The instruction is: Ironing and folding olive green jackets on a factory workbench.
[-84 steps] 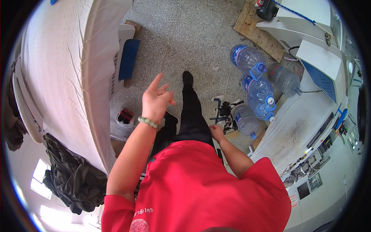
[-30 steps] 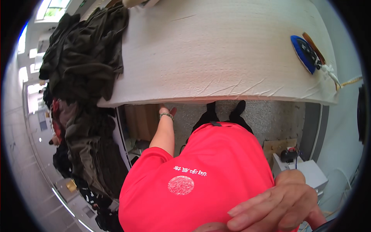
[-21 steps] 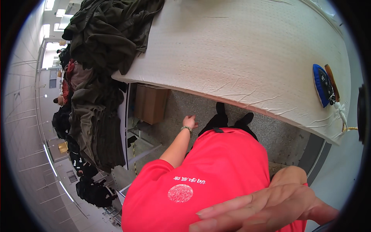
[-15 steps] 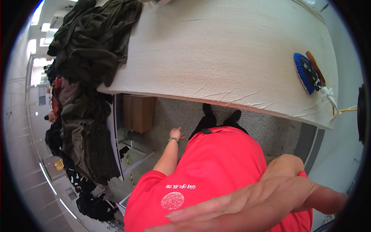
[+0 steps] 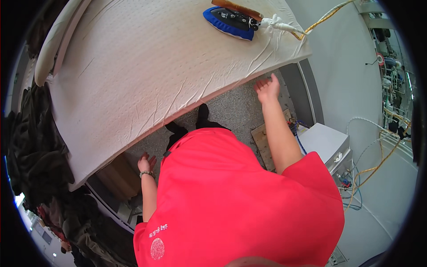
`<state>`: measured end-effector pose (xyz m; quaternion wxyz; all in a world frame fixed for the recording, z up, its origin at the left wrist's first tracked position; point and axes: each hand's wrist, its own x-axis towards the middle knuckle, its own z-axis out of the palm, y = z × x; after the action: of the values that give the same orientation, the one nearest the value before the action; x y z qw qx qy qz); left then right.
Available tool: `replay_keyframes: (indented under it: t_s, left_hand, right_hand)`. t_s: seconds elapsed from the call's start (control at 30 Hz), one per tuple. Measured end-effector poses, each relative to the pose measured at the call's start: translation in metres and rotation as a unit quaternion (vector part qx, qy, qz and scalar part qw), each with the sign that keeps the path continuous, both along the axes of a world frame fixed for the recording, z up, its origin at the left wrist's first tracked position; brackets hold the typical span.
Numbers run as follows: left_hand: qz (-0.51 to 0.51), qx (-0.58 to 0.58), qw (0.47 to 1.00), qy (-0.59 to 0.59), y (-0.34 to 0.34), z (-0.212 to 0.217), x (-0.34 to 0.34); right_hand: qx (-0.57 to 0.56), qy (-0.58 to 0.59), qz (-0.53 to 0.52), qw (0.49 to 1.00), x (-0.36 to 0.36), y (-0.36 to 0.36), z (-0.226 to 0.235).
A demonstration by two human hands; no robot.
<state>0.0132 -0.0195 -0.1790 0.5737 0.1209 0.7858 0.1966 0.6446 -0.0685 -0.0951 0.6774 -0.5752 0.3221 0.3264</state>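
Observation:
My right hand point(image 5: 268, 90) hangs beside the front edge of the padded white ironing table point(image 5: 147, 58), its thumb apart from loosely bent fingers and nothing held. Low on the other side, my left hand point(image 5: 146, 163) is by my hip with its fingers apart, a beaded bracelet point(image 5: 148, 174) round the wrist; it holds nothing either. At the table's far right lies an iron point(image 5: 229, 21) with a blue rim and dark body, a brown handle on top and a white-wrapped hose point(image 5: 280, 25) running off it. Neither hand touches the iron or the table.
Dark olive garments point(image 5: 35, 138) drape over the table's left end, with more piled below. A long padded board point(image 5: 53, 49) rises at the far left. A cardboard box point(image 5: 119, 175) stands under the table. To my right are a white cabinet point(image 5: 322, 141) and loose yellow hoses point(image 5: 373, 171).
My right hand has dropped from close before the camera to beside the table. The view has swung right, bringing the cabinet into sight. My left hand stays low and open.

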Motion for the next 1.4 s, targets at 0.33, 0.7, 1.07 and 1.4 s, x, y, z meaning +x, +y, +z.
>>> replay_keyframes:
  t_s: [0.33,0.7,1.07,1.4]
  left_hand:
    - [-0.018,0.037,0.998,0.041,-0.004,0.04,-0.01]
    - [0.156,0.099,0.95,0.252,-0.055,0.079,-0.056]
    - [0.123,0.365,0.922,0.032,0.137,0.183,-0.066]
    - [-0.223,0.667,0.664,0.254,0.201,0.263,-0.141]
  right_hand:
    - [0.054,-0.017,-0.039,0.998,0.176,0.003,-0.038]
    - [-0.07,-0.145,0.011,0.987,0.219,0.009,-0.028]
    - [-0.01,-0.305,0.198,0.932,-0.038,0.11,0.094]
    - [0.394,0.031,0.711,0.581,-0.585,0.228,0.124]
